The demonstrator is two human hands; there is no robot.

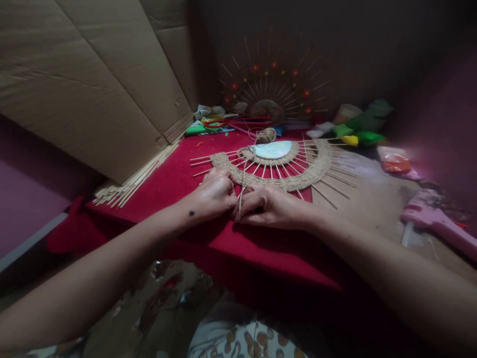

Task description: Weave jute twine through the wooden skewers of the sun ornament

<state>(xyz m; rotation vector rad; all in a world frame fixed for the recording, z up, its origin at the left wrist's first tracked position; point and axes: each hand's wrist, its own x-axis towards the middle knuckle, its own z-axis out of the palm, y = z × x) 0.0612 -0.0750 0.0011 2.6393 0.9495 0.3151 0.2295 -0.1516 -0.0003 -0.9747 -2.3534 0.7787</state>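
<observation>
A half-round fan of thin sticks woven with jute twine (315,175) lies on the red cloth, with a pale half-disc (274,149) at its centre. My left hand (219,193) is closed at the near left rim of the woven band, fingers mostly hidden behind the knuckles. Close beside it, my right hand (266,208) pinches a strand of twine (244,174) that runs up across the band toward the centre. A small ball of twine (267,135) rests behind the half-disc.
Bare sticks (137,174) lie in a bundle at left, under a leaning cardboard sheet (93,89). A similar flowered stick fan (270,82) stands at the back. On the right are a pink glue gun (436,219) and several coloured packets (368,137).
</observation>
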